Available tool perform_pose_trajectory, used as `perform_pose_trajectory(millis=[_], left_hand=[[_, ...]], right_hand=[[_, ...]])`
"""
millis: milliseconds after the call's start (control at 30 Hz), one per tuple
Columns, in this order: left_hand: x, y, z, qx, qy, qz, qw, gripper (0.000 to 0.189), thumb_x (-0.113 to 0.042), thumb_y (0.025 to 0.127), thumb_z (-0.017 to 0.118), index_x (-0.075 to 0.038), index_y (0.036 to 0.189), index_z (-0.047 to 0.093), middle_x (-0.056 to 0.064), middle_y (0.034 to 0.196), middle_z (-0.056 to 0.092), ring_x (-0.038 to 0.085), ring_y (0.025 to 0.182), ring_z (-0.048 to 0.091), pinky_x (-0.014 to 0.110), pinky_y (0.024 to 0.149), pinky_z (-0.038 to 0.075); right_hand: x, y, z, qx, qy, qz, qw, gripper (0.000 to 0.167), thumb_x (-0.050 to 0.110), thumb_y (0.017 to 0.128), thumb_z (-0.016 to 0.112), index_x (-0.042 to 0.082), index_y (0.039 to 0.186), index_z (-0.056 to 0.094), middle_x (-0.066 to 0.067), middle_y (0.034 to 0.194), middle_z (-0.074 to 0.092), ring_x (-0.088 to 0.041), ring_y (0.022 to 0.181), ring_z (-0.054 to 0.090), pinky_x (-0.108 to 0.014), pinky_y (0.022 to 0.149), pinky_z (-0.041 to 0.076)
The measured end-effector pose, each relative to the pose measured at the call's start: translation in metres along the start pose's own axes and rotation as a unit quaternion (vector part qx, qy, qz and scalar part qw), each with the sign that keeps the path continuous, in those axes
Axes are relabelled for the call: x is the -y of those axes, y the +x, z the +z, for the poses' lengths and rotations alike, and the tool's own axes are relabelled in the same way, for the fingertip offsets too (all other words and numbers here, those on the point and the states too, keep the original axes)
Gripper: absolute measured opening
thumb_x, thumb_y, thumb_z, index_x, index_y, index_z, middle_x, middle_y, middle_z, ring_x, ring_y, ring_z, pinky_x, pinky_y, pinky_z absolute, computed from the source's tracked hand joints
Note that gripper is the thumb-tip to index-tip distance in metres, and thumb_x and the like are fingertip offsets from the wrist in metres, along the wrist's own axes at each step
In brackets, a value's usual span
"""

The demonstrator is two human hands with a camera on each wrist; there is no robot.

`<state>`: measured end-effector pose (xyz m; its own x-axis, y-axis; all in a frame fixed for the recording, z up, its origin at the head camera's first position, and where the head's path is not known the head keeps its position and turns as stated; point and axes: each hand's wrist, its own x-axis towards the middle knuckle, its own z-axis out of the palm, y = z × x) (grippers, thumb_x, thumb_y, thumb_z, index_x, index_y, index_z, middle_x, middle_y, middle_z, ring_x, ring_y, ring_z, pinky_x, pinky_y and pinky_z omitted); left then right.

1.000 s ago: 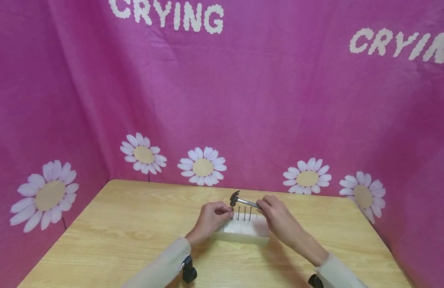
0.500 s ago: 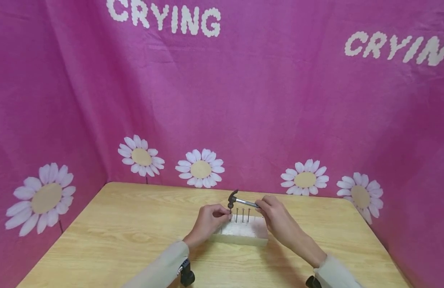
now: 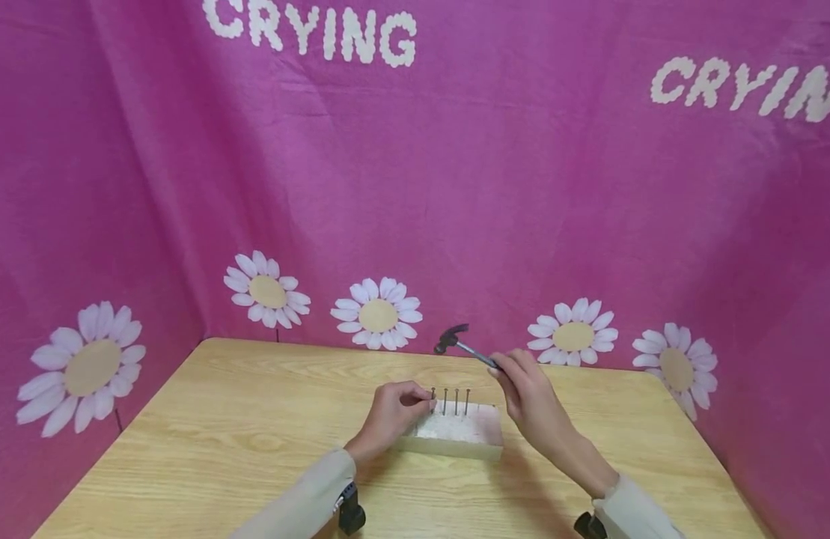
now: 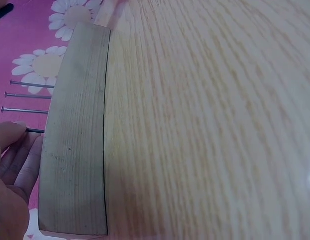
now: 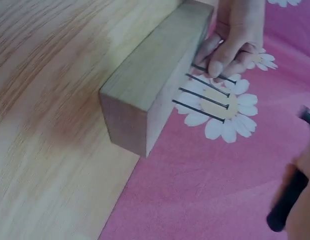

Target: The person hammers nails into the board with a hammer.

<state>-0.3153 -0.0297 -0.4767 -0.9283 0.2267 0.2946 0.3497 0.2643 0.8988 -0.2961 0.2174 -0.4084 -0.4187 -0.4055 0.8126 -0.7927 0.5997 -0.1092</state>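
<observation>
My left hand (image 3: pixel 394 410) pinches a nail (image 3: pixel 432 392) between thumb and fingers at the left end of a pale wooden block (image 3: pixel 458 434). The nail stands upright in the block's top face; in the right wrist view the pinched nail (image 5: pixel 227 79) shows its head beyond the thumb. Three more nails (image 3: pixel 456 402) stand in a row to its right, untouched. My right hand (image 3: pixel 539 404) grips a claw hammer (image 3: pixel 448 341) by its dark handle (image 5: pixel 287 202). The hammer head is raised above the nails, apart from them.
The block lies on a light wood-grain table (image 3: pixel 253 419). Behind and beside the table hangs a pink cloth (image 3: pixel 468 187) with daisies and white lettering. A small dark device (image 3: pixel 351 509) is worn at the left wrist.
The hammer head rested on or just over the pinched nail earlier; now the right hand has lifted it up and away. The left hand keeps its pinch on the nail.
</observation>
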Motion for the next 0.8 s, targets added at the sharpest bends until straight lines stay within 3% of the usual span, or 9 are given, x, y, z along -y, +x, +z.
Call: perform_pose_trajectory(millis=[67,233,433,633,700,800], left_hand=[[0.0003,-0.0001,-0.0006,0.001,-0.003,0.002,1.0000,0.006,-0.004,0.095,0.076,-0.003,0.100,0.080,0.006,0.098,0.079,0.009,0.088,0.068,0.018,0.081,0.055],[0.0016,0.0004,-0.0009,0.005,-0.012,0.014,0.9998,0.006,-0.002,0.094,0.076,0.001,0.098,0.079,0.011,0.098,0.079,0.010,0.087,0.069,0.020,0.079,0.057],[0.0009,-0.0006,-0.0003,0.003,-0.001,0.004,1.0000,0.007,-0.004,0.095,0.076,-0.001,0.100,0.080,0.007,0.099,0.079,0.009,0.089,0.069,0.019,0.081,0.056],[0.0009,-0.0005,-0.0016,0.009,-0.017,0.009,0.9998,0.008,-0.004,0.095,0.076,0.001,0.101,0.079,0.011,0.099,0.079,0.016,0.090,0.071,0.019,0.080,0.057],[0.0013,-0.0010,-0.0018,0.007,-0.013,0.005,0.9999,0.007,-0.005,0.095,0.076,0.000,0.100,0.079,0.010,0.098,0.078,0.015,0.090,0.070,0.018,0.080,0.055],[0.0016,-0.0021,-0.0013,0.005,-0.012,0.001,0.9999,0.006,-0.004,0.095,0.077,-0.002,0.100,0.079,0.008,0.098,0.078,0.013,0.090,0.070,0.019,0.081,0.056]], right_hand=[[0.0008,-0.0012,0.0016,0.000,0.007,0.003,1.0000,0.024,-0.016,0.087,0.073,-0.006,0.109,0.070,-0.005,0.092,0.061,-0.014,0.082,0.054,-0.023,0.068,0.047],[0.0012,-0.0052,0.0071,0.071,-0.024,-0.031,0.9967,0.019,-0.012,0.085,0.077,-0.002,0.100,0.072,-0.001,0.086,0.060,-0.013,0.079,0.054,-0.027,0.067,0.050],[0.0001,-0.0001,0.0020,0.001,-0.002,-0.010,0.9999,0.026,-0.015,0.086,0.075,-0.004,0.109,0.071,-0.004,0.092,0.062,-0.014,0.082,0.053,-0.024,0.068,0.046],[-0.0026,-0.0063,0.0039,0.090,-0.041,-0.027,0.9948,0.014,-0.008,0.089,0.075,0.000,0.100,0.072,0.000,0.085,0.060,-0.014,0.078,0.054,-0.030,0.067,0.049],[-0.0023,-0.0057,0.0022,0.078,-0.038,-0.019,0.9961,0.018,-0.010,0.087,0.076,-0.001,0.102,0.072,0.000,0.086,0.059,-0.012,0.079,0.053,-0.027,0.067,0.048],[-0.0029,-0.0038,-0.0012,0.024,-0.009,-0.003,0.9997,0.024,-0.014,0.087,0.074,-0.003,0.107,0.071,-0.002,0.088,0.059,-0.012,0.080,0.050,-0.023,0.067,0.044]])
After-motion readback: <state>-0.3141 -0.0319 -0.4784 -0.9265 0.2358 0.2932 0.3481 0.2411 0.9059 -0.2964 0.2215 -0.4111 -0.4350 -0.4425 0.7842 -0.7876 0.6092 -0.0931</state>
